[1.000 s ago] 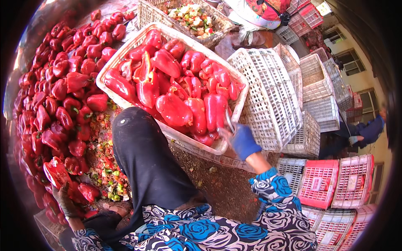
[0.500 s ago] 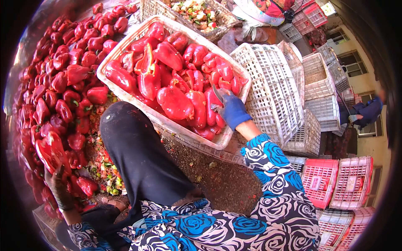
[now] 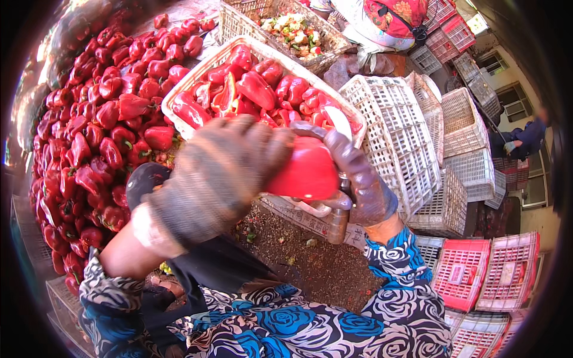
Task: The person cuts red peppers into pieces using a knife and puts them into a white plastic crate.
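In front of me, a large red bell pepper (image 3: 307,170) sits between my two gloved hands. My left hand (image 3: 212,176), in a worn grey-brown glove, closes round its left side. My right hand (image 3: 361,173), in a blue glove that looks wet and shiny, holds a knife (image 3: 339,122) and also touches the pepper's right side. The pale blade shows above the fingers, and the handle shows below them. Behind the hands stands a white plastic crate (image 3: 298,67) full of red peppers, some cut open. Its near side is partly hidden by my hands.
A big heap of red peppers (image 3: 107,158) lies at the left. White empty-looking crates (image 3: 391,143) stack at the right, with red and white crates (image 3: 459,274) nearer. A crate of pale scraps (image 3: 292,33) stands behind. Another person (image 3: 525,140) is at far right.
My left hand has come up from the heap to the middle, bringing a red pepper. My right hand, with the knife, has left the crate's peppers and met it. The view has shifted slightly.
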Tool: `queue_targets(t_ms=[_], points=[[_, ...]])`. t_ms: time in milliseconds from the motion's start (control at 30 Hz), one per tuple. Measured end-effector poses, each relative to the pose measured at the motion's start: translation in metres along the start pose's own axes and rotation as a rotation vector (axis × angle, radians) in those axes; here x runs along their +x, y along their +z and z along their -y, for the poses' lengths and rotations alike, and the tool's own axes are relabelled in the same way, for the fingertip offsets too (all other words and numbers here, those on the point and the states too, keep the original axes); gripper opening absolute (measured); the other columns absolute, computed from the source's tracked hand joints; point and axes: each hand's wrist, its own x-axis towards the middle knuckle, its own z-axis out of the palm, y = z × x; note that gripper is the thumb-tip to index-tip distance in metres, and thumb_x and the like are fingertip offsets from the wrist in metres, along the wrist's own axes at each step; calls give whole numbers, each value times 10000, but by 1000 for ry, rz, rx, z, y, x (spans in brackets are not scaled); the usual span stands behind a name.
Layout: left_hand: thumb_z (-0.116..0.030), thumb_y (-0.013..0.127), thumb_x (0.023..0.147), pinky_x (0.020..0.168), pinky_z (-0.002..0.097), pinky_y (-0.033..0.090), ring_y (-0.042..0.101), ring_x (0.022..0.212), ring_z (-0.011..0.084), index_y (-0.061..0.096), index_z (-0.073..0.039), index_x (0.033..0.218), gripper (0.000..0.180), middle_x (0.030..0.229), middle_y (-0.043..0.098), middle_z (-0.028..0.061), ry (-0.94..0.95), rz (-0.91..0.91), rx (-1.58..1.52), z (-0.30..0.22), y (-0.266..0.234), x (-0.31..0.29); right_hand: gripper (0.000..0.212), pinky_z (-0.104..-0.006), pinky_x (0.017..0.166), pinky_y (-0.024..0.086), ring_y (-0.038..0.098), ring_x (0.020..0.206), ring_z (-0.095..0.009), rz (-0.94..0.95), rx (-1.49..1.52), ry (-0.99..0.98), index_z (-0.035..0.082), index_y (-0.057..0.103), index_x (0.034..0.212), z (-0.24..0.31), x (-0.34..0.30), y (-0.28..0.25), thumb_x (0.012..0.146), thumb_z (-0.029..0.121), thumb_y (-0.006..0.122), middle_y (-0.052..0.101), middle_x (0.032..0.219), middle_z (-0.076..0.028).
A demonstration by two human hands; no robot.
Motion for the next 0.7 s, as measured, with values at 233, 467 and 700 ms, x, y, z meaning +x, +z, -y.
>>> queue_targets(t_ms=[233, 467, 700], points=[[-236, 749, 636, 908, 430, 435, 510, 1152, 257, 398, -85, 1398, 852, 1242, 533, 91, 109, 390, -58, -20, 69, 40, 419, -177, 430, 347, 449, 514, -23, -497, -60, -81, 59, 530, 1297, -69, -20, -44, 899, 133, 637, 638, 920, 16], [-153, 731, 685, 928, 437, 462, 566, 1083, 324, 526, -85, 1252, 607, 1125, 601, 125, -166, 620, -373, -3, 97, 19, 395, -264, 709, 537, 661, 824, -163, -567, -1292, -328, 60, 574, 1266, -172, -15, -128, 876, 0, 594, 615, 1204, -124], [24, 665, 801, 875, 313, 508, 641, 1002, 193, 608, -36, 1198, 405, 1082, 669, 104, -481, 48, -856, 27, 53, -10, 441, -301, 753, 564, 627, 1065, -189, -490, -436, -389, 63, 519, 1318, -110, 12, -99, 890, -18, 588, 586, 1251, -122]])
